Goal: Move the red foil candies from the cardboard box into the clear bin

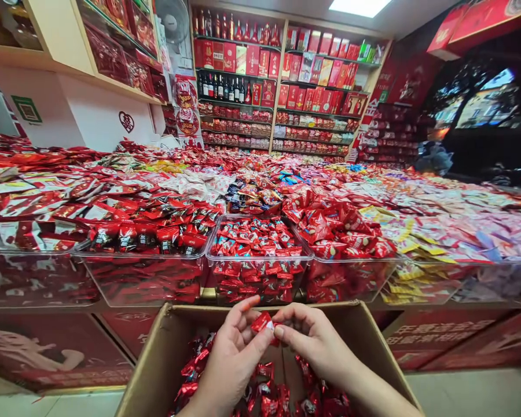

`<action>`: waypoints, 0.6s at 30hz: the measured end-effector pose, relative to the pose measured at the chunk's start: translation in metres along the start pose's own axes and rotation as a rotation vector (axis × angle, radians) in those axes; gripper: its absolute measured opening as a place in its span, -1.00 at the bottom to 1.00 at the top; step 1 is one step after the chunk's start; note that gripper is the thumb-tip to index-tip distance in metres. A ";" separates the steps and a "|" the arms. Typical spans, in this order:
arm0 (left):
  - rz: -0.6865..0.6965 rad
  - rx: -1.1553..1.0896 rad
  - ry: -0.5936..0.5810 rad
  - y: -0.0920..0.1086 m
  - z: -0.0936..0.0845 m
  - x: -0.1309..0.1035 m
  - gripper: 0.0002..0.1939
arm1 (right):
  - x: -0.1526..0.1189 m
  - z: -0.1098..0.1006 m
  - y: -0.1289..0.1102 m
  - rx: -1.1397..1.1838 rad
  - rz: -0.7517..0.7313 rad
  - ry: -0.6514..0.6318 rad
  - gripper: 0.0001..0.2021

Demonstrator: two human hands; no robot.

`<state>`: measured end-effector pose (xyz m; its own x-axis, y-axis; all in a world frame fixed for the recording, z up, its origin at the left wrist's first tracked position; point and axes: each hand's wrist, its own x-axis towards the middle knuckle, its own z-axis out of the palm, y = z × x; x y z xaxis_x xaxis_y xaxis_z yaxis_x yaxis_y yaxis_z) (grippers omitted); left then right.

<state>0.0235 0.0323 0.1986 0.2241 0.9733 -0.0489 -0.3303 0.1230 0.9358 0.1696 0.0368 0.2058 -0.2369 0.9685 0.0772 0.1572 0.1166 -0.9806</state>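
A small red wrapped candy (261, 322) is held between my two hands, above an open cardboard box (145, 362). My left hand (238, 347) pinches it from the left, thumb below and fingers bent behind. From the right, my right hand (310, 336) grips its other end between thumb and forefinger. Loose red shiny candies (271, 402) lie in the box beneath my hands. Just beyond the box stands a clear plastic bin (260, 259) filled with small red candies.
Clear bins of black-and-red candies (147, 237), larger red packets (347, 231) and yellow packets (412, 240) line the counter front. Behind are heaped sweets and shelves (282, 75) with bottles and red boxes. A fan (172, 24) hangs at the upper left.
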 end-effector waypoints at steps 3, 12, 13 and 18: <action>0.005 0.135 0.009 0.000 -0.003 0.001 -0.86 | -0.003 0.001 0.000 -0.021 -0.010 0.038 -0.88; -0.019 -0.057 0.057 0.001 -0.005 0.003 -0.87 | -0.005 -0.001 -0.023 -0.217 -0.116 0.045 -0.87; -0.031 -0.070 0.075 0.001 -0.006 0.003 -0.87 | 0.001 -0.007 -0.035 -0.347 -0.194 0.074 -0.86; -0.126 -0.128 0.142 0.002 -0.006 0.003 -0.85 | 0.074 -0.042 -0.100 -1.221 -0.238 0.225 -0.75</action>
<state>0.0184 0.0366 0.1982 0.1427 0.9650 -0.2200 -0.4233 0.2604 0.8678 0.1764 0.1064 0.3176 -0.2320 0.8975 0.3750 0.9421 0.3033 -0.1431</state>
